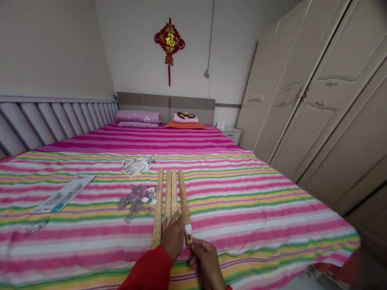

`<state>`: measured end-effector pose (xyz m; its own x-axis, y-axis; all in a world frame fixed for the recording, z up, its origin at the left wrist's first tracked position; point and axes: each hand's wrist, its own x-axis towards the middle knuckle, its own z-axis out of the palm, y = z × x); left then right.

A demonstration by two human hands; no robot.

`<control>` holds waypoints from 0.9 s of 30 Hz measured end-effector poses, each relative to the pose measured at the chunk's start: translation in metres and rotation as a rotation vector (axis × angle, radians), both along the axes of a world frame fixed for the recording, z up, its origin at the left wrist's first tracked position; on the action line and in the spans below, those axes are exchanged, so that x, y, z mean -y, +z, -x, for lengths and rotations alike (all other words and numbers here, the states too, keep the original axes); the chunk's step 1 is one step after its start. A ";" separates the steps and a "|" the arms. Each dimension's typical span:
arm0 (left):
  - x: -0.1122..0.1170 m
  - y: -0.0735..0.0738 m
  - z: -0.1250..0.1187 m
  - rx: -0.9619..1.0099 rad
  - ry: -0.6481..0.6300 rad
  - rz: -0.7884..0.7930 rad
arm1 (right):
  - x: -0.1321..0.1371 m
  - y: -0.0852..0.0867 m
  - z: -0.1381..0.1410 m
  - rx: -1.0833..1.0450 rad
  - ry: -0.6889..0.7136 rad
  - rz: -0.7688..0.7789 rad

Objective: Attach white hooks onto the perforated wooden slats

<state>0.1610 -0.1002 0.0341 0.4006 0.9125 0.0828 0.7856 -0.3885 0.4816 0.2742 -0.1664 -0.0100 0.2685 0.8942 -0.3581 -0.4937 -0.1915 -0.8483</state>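
Several long wooden strips (169, 193) with rows of small holes lie side by side on the striped bedspread (242, 201). My left hand (172, 235), in a red sleeve, rests flat on the near ends of the middle strips, fingers stretched out. My right hand (204, 253) pinches the near end of the rightmost strip (183, 193), where a small white piece (188, 229) sits on the wood. Both hands are at the bed's near edge.
Small clear bags of hardware (137, 197) lie left of the strips, a printed sheet (62, 194) farther left, another packet (134, 166) behind. Pillows (137, 117) sit at the headboard. A cream wardrobe (317, 100) lines the right side, a nightstand (231, 133) beyond.
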 end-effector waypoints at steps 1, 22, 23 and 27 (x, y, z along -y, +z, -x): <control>0.001 -0.001 0.000 0.007 -0.010 -0.006 | 0.000 0.000 -0.001 0.001 -0.007 0.000; -0.002 -0.002 -0.006 -0.026 -0.023 0.035 | 0.005 -0.003 -0.004 -0.057 -0.001 0.016; 0.000 -0.002 -0.007 -0.016 -0.031 0.035 | 0.006 -0.004 -0.005 -0.048 -0.004 0.020; 0.000 -0.003 -0.002 0.050 -0.019 0.017 | 0.007 -0.006 -0.009 -0.024 -0.005 0.027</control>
